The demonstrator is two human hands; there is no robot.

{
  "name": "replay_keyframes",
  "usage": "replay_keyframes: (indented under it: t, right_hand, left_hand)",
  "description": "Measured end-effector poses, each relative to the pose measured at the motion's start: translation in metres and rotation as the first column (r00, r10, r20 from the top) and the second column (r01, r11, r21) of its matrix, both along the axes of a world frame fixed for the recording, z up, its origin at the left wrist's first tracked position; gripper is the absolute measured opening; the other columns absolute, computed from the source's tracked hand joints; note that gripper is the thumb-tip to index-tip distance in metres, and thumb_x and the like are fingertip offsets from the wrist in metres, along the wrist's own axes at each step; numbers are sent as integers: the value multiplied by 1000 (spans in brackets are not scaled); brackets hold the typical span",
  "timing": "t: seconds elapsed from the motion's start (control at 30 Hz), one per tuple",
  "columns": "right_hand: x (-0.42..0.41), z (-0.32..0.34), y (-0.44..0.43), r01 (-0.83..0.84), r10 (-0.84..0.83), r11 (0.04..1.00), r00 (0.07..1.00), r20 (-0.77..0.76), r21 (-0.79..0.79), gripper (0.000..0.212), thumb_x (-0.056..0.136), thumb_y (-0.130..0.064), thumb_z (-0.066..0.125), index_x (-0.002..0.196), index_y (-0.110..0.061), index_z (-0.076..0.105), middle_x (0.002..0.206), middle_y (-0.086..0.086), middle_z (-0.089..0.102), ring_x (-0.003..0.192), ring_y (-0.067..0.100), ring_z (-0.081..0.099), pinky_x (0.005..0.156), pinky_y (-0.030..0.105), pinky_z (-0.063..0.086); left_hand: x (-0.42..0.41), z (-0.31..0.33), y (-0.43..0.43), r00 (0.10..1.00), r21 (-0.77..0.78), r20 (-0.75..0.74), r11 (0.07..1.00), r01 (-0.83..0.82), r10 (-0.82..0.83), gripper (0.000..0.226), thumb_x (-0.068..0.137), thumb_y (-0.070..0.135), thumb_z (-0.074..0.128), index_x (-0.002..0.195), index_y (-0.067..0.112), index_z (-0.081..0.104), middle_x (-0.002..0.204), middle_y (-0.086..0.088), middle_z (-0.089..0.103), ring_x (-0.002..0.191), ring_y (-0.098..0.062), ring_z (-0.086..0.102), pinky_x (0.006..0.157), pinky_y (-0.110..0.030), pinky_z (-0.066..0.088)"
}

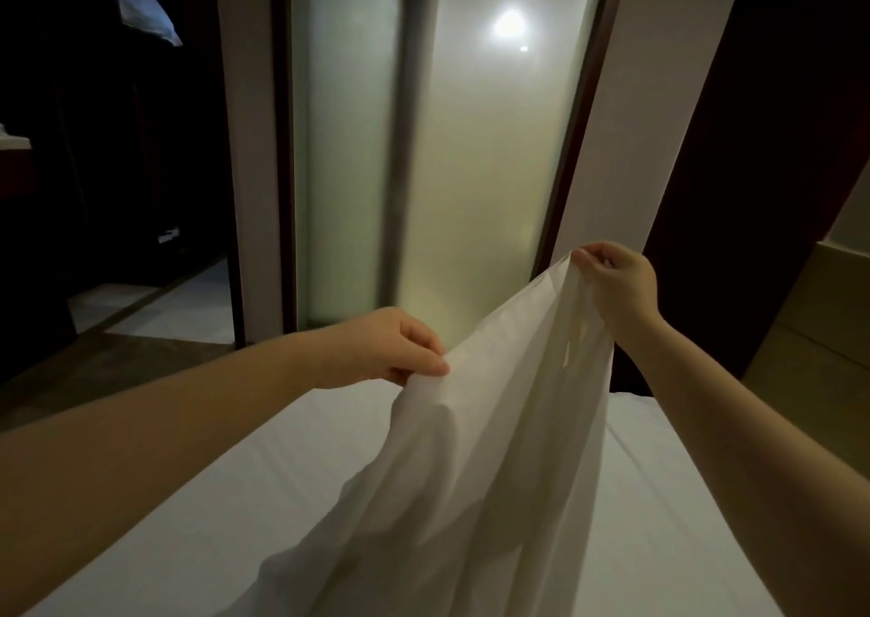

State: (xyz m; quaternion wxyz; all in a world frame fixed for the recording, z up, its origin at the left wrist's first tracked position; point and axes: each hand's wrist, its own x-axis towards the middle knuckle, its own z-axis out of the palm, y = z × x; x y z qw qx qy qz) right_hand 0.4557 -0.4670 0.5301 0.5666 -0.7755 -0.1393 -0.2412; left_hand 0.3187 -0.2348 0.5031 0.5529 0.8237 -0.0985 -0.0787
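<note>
The fingers point(430, 366) of the left hand point(395, 350) pinch the top edge of the white sheet point(494, 451); the right hand point(619, 287) pinches the same edge farther off and higher; it looks light, thin and limp, best held at the hem; it hangs in folds onto the bed point(212, 499), before the frosted glass door point(471, 169).
</note>
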Motion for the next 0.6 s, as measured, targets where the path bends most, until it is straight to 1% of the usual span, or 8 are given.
replay_keyframes:
  t: [0.13, 0.2, 0.27, 0.33, 0.4, 0.47, 0.53, 0.6]
  right_hand:
    - [1, -3, -18, -4, 4, 1000, 1000, 17, -10, 10, 91, -19, 60, 89, -17, 69, 77, -9, 60, 71, 5, 52, 63, 18, 46]
    - [3, 0, -28, 6, -6, 1000, 1000, 10, 3, 10, 91, -19, 60, 89, -18, 69, 77, -8, 60, 71, 7, 53, 64, 19, 48]
    - [5, 4, -40, 28, -28, 1000, 1000, -6, 0, 10, 91, -20, 60, 88, -19, 69, 77, -9, 59, 71, 7, 52, 64, 21, 48]
    - [8, 8, -52, 52, -53, 998, 998, -16, -23, 9, 91, -21, 61, 87, -20, 69, 77, -9, 59, 71, 6, 52, 65, 22, 48]
    - [10, 9, -64, 72, -74, 996, 997, -26, -50, 8, 90, -21, 62, 88, -19, 69, 77, -10, 58, 72, 6, 52, 64, 20, 46]
    - [12, 7, -75, 93, -96, 993, 995, -41, -72, 10, 90, -22, 63, 92, -17, 71, 79, -10, 58, 74, 8, 53, 66, 21, 44]
    - [13, 5, -82, 114, -119, 990, 991, -66, -83, 13, 89, -23, 63, 96, -14, 71, 82, -7, 59, 80, 15, 56, 71, 26, 43]
    - [13, 2, -87, 138, -147, 984, 986, -74, -113, 15, 89, -22, 63, 99, -13, 71, 88, -2, 60, 90, 22, 58, 73, 26, 42]
  left_hand:
    - [3, -16, -12, 995, 96, 39, 991, -95, 91, 8, 84, 12, 67, 80, 6, 71, 73, -1, 67, 67, -7, 64, 64, -18, 52]
    - [7, -16, -16, 985, 47, 60, 986, -163, 160, 11, 86, 11, 64, 77, 8, 68, 71, 0, 65, 65, -8, 63, 64, -22, 54]
    - [13, -11, -20, 973, -69, 69, 974, -214, 219, 15, 91, 8, 57, 76, 9, 60, 69, 0, 59, 63, -10, 57, 62, -25, 53]
    - [18, -2, -26, 953, -97, 114, 957, -272, 282, 15, 94, 12, 53, 79, 12, 57, 67, 2, 55, 58, -8, 51, 57, -22, 48]
    - [21, 9, -32, 914, -6, 255, 946, -325, 316, 16, 96, 16, 51, 81, 15, 57, 69, 4, 55, 56, -3, 49, 58, -16, 44]
    - [25, 20, -38, 874, 47, 389, 941, -334, 290, 18, 96, 17, 49, 80, 17, 57, 71, 6, 55, 58, 3, 48, 58, -12, 39]
    - [28, 28, -44, 865, 90, 433, 943, -320, 253, 18, 96, 16, 48, 81, 15, 58, 72, 7, 55, 61, 3, 48, 62, -15, 38]
    - [32, 31, -50, 868, 172, 451, 934, -312, 207, 16, 96, 14, 48, 84, 10, 59, 76, 1, 55, 71, -7, 49, 68, -23, 38]
